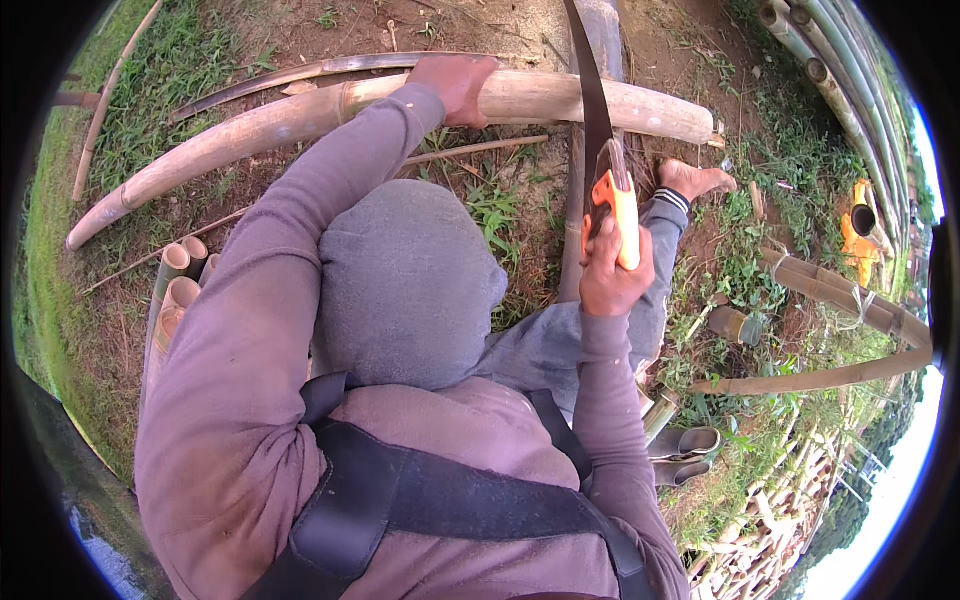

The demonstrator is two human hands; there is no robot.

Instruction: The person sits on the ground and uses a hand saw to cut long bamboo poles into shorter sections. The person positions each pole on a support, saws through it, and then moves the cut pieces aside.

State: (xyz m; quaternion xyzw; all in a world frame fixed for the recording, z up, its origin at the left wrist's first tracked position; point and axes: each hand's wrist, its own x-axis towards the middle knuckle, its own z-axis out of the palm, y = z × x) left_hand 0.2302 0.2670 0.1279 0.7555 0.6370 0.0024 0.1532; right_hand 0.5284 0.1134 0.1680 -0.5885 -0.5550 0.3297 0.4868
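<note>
A thick pale bamboo pole (250, 125) lies crosswise in front of me, bent into an arc by the lens. My left hand (458, 88) grips it from above near its middle, the fingertips hidden behind it. In my right hand (614, 270) is a handsaw (629, 225) with an orange handle. Its long dark blade points away from me and crosses the pole to the right of my left hand. Whether the teeth touch or have cut into the bamboo cannot be made out.
Another pole (600, 35) runs lengthwise beneath the bamboo. My bare foot (697, 178) rests just nearer than its right end. Cut bamboo pieces (175, 262) stand at left. Boots (684, 442), an orange cloth (858, 240) and stacked green poles (845, 75) are on the right.
</note>
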